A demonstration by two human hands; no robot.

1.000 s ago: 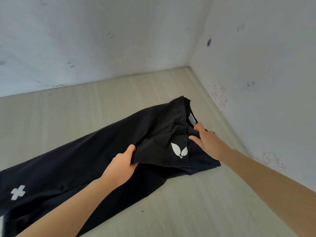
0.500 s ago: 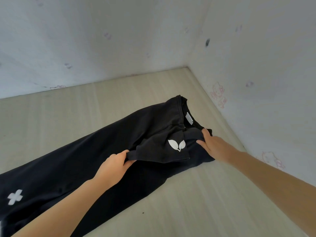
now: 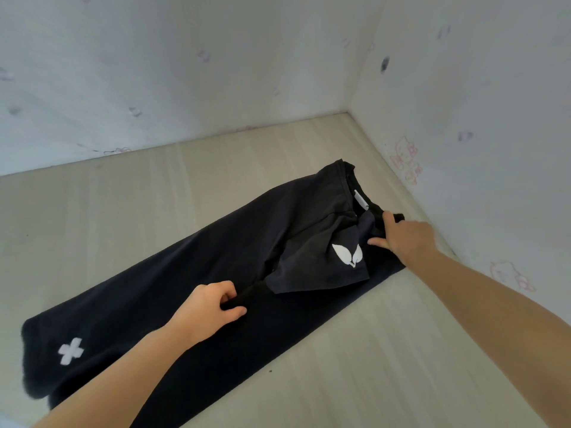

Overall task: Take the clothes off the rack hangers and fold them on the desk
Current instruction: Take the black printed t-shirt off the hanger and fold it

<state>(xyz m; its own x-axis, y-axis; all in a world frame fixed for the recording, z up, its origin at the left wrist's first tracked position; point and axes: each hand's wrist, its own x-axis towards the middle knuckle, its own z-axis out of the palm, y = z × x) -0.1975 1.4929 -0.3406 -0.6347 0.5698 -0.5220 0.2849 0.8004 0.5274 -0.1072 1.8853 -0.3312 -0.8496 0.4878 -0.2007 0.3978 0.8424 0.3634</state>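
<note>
We see left hand (image 3: pixel 205 307) pinching black shirt (image 3: pixel 197 273) fold taut; right hand (image 3: pixel 404 239), fingers seemingly gripping sleeve beside collar, tucks it flat on counter (image 3: pixel 386 366).

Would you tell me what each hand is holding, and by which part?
Left hand pinches the black garment at a mid-length fold; right hand holds cloth near its collar.

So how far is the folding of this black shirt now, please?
Done: the black shirt is off its hanger and lies on the desk, narrowed to a long strip. In hand: the sleeve with the leaf print lies folded across it; the left hand pinches cloth near the sleeve's hem, and the right hand holds the collar end. Left: folding the strip crosswise. No rack is visible.
</note>
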